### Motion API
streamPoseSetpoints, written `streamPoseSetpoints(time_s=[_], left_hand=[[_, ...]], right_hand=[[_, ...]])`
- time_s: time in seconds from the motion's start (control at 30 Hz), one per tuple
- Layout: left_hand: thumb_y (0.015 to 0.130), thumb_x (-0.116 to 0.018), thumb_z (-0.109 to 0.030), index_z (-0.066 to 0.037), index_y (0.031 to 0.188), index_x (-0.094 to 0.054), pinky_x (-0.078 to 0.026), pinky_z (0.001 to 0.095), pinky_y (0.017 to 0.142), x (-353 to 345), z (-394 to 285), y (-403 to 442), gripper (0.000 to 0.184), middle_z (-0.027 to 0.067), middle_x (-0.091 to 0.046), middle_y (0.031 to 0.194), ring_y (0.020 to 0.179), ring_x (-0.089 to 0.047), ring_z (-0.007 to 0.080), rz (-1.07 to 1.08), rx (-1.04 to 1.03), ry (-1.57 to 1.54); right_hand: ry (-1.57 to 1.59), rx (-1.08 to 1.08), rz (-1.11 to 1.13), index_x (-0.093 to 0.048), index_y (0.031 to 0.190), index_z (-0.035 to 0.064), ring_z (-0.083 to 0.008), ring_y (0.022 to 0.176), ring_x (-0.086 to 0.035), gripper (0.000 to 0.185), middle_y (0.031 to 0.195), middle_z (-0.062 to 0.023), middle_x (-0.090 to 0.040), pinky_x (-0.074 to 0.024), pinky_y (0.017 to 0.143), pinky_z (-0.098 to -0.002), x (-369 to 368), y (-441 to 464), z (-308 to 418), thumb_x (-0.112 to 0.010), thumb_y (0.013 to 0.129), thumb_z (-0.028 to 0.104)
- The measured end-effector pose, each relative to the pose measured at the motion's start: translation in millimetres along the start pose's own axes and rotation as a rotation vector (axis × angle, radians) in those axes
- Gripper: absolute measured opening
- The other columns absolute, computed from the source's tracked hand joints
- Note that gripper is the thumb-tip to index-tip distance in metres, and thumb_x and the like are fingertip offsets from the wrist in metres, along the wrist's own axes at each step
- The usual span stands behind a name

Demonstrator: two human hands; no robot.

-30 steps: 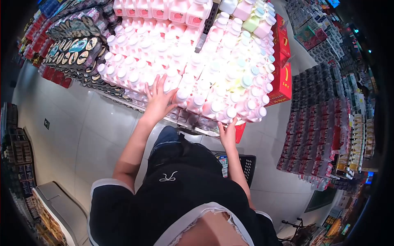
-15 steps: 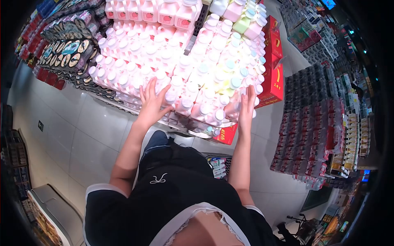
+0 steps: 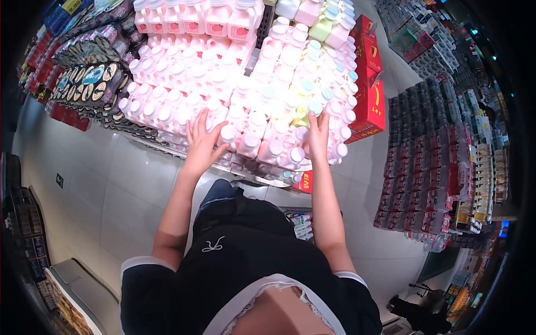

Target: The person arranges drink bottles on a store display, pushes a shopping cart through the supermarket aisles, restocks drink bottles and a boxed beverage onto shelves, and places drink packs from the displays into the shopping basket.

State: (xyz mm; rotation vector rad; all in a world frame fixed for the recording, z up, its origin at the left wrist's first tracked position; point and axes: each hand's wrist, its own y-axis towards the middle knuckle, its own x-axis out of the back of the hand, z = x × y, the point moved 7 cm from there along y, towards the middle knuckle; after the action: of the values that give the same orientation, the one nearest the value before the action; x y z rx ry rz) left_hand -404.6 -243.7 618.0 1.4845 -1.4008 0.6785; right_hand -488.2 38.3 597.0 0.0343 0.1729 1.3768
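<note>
— Since the earlier frame, our right hand [image 3: 317,137] has shifted inward from the stack's outer side in the head view; our left hand [image 3: 202,145] remains at the front row. Why are the bottles arranged so?

— Probably for stability and easy reach. We see pink strawberry-labelled bottles [image 3: 216,27] upright in close rows, the rear ones raised, labels facing us. Red cartons [image 3: 370,109] flank the right side.

— And our hands?

— Left: open, fingers spread, thumb apart, beside a white-capped pink bottle [image 3: 228,134] in the front row, a pose suited to steadying it; we cannot confirm contact. Right: fingers pointing forward among the front-right bottles, tips at a teal-capped bottle [image 3: 315,106]; we cannot tell whether it grips anything.
</note>
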Motion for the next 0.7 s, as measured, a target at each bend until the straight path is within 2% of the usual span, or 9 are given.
streamPoseSetpoints(time_s=[0.07,0.17,0.23,0.37,0.47,0.53,0.63,0.7], left_hand=[[0.070,-0.071,-0.026,-0.020,0.120,-0.052,-0.005,0.0551,0.106,0.0,0.1,0.5,0.054,0.0181,-0.020,0.141,0.133,-0.015,0.0327,-0.005,-0.008,0.007],[0.070,-0.071,-0.026,-0.020,0.119,-0.052,-0.005,0.0551,0.106,-1.3,-0.2,-1.4,0.053,0.0179,-0.020,0.141,0.133,-0.015,0.0327,-0.020,-0.011,0.014],[0.070,-0.071,-0.026,-0.019,0.119,-0.052,-0.006,0.0552,0.106,0.1,-0.2,-1.5,0.053,0.0178,-0.020,0.141,0.133,-0.015,0.0327,-0.035,-0.017,0.020],[0.070,-0.071,-0.026,-0.019,0.119,-0.052,-0.006,0.0554,0.106,0.2,-0.4,-1.1,0.053,0.0179,-0.019,0.142,0.133,-0.015,0.0326,-0.028,-0.018,0.011],[0.069,-0.071,-0.026,-0.019,0.119,-0.052,-0.006,0.0554,0.106,0.0,0.4,-1.3,0.054,0.0177,-0.019,0.142,0.134,-0.015,0.0323,-0.021,-0.015,0.008],[0.069,-0.071,-0.026,-0.020,0.119,-0.052,-0.006,0.0554,0.106,-0.3,1.8,-0.7,0.054,0.0175,-0.019,0.142,0.134,-0.015,0.0322,-0.026,-0.005,0.000],[0.069,-0.072,-0.026,-0.020,0.119,-0.052,-0.006,0.0551,0.106,-1.5,3.2,-1.8,0.054,0.0175,-0.020,0.141,0.134,-0.015,0.0319,-0.030,-0.002,-0.008],[0.069,-0.072,-0.028,-0.021,0.120,-0.053,-0.005,0.0550,0.106,-1.5,3.1,-0.7,0.055,0.0175,-0.021,0.141,0.134,-0.015,0.0319,-0.030,-0.006,-0.009]], right_hand=[[0.041,-0.038,-0.028,-0.023,0.132,-0.0074,-0.0265,0.122,-0.038,0.056,0.133,-0.0250,-0.036,-0.0300,0.100,-0.0321,9.7,4.0,-9.1,-0.051,0.091,0.019],[-0.023,-0.103,-0.017,-0.018,0.133,-0.0097,-0.0264,0.121,-0.039,0.064,0.132,-0.0271,-0.036,-0.0308,0.100,-0.0319,11.6,6.9,-5.1,-0.051,0.091,0.024],[-0.121,-0.252,-0.086,-0.012,0.135,-0.0119,-0.0271,0.122,-0.039,0.073,0.133,-0.0295,-0.034,-0.0303,0.100,-0.0321,7.5,4.2,18.5,-0.051,0.090,0.031],[-0.087,-0.292,-0.079,-0.009,0.136,-0.0121,-0.0294,0.125,-0.034,0.079,0.134,-0.0312,-0.030,-0.0283,0.102,-0.0334,6.6,19.6,8.7,-0.050,0.089,0.037],[-0.125,-0.185,-0.094,-0.011,0.135,-0.0131,-0.0330,0.127,-0.032,0.078,0.135,-0.0321,-0.026,-0.0263,0.104,-0.0346,16.3,32.8,-19.8,-0.050,0.089,0.037],[-0.563,-0.075,-0.086,-0.011,0.134,-0.0139,-0.0359,0.129,-0.027,0.078,0.138,-0.0311,-0.021,-0.0230,0.105,-0.0349,15.6,24.8,12.6,-0.051,0.088,0.036],[-0.431,-0.026,-0.062,-0.011,0.134,-0.0142,-0.0371,0.132,-0.021,0.078,0.141,-0.0299,-0.015,-0.0194,0.107,-0.0345,17.3,37.3,4.8,-0.051,0.088,0.035],[-0.458,0.025,-0.085,-0.011,0.135,-0.0131,-0.0358,0.133,-0.019,0.078,0.142,-0.0293,-0.015,-0.0186,0.107,-0.0343,9.1,35.9,-0.9,-0.052,0.088,0.033]])
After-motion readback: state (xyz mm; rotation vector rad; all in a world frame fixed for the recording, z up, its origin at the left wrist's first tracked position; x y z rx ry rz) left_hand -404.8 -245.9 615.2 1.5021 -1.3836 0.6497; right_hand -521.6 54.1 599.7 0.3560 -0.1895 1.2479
